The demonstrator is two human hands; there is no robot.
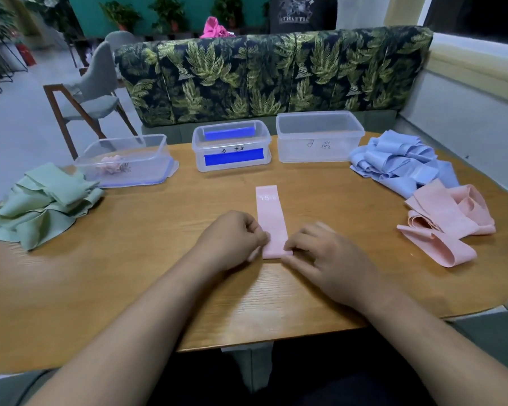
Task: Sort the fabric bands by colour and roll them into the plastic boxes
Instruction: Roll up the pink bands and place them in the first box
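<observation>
So the green pile (pixel 41 200) sits right at the bench's (pixel 129 288) left edge beside the left box (pixel 153 165), well apart from the hands. Mid-bench the pink band (pixel 269 218) lies flat, pointing at the middle box (pixel 232 143) but stopping short, and the left hand (pixel 232 238) and right hand (pixel 326 259) each pinch a side edge at its near end with curled fingers. Past the right box (pixel 320 148), the blue pile (pixel 402 162) and pink pile (pixel 449 227) crowd the right rim.

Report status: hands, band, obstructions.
Both pinching: left hand and right hand on near end of pink band, flat on table. Pink rolls in left box. Nothing blocking.
</observation>
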